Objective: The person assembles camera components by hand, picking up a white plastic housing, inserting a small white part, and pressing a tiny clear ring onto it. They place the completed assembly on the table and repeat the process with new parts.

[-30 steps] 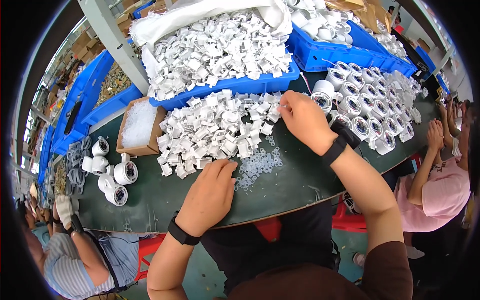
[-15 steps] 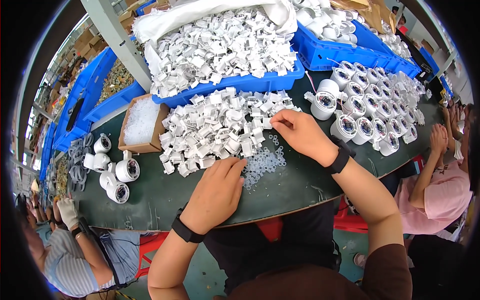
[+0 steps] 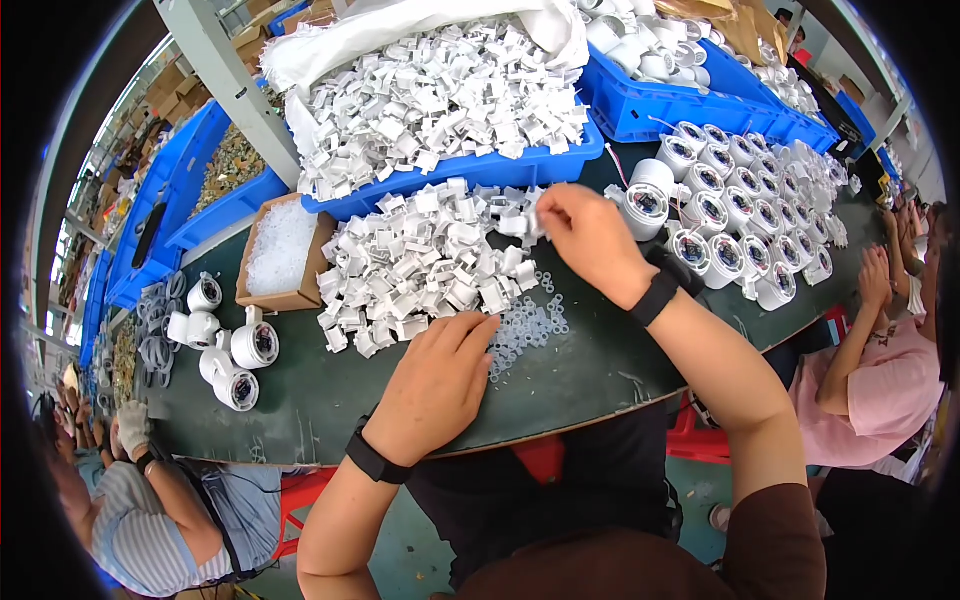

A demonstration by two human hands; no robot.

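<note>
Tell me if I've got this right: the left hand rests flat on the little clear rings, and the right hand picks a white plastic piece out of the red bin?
Not quite. In the head view the bin is blue, and the right hand pinches its white plastic piece at the loose pile on the table, in front of that bin. The left hand does rest on the clear rings.

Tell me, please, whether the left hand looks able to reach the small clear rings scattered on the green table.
Probably yes: the left hand lies flat on the table with its fingertips right at the edge of the clear rings, and nothing stands between them.
</note>
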